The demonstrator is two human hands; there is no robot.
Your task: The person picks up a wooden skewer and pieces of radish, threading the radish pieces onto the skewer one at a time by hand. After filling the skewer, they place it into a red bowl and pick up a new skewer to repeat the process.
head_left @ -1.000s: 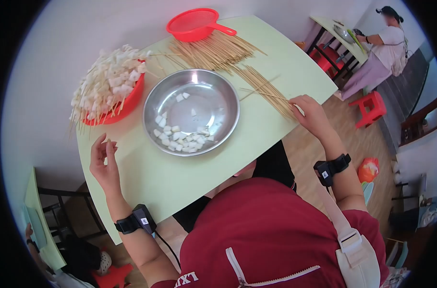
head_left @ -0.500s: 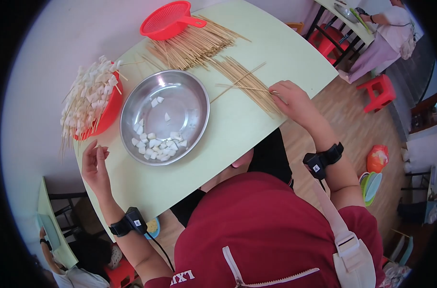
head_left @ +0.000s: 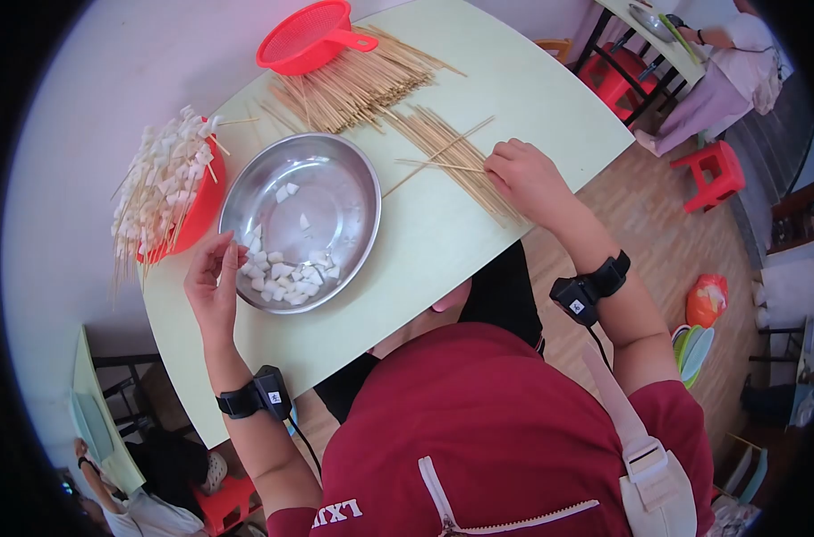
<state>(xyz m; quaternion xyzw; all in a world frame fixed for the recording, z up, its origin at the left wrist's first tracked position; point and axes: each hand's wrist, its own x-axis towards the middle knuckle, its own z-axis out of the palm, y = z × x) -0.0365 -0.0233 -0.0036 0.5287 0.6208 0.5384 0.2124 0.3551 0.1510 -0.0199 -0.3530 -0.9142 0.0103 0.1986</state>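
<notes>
My right hand [head_left: 521, 179] is closed, its fingertips pinched on the end of a wooden skewer [head_left: 452, 166] that lies across a loose bundle of skewers [head_left: 438, 143]. At the left rim of the metal bowl [head_left: 358, 170], my left hand [head_left: 215, 279] has its fingers curled near the thumb; whether they hold anything is too small to tell. White chunks [head_left: 286, 282] lie mostly in the near part of that bowl. Left of it, a red basket [head_left: 212, 192] is heaped with skewered white pieces [head_left: 164, 183].
A red strainer [head_left: 307, 38] rests on a large skewer pile [head_left: 353, 89] at the table's far side. A co-worker [head_left: 724, 67] stands at another table, upper right. Another person's arm [head_left: 94, 474] shows at lower left. A red stool [head_left: 713, 174] is on the floor.
My left hand has moved right, up to the bowl's rim. My right hand has shifted slightly left along the skewers, its fingers closer together.
</notes>
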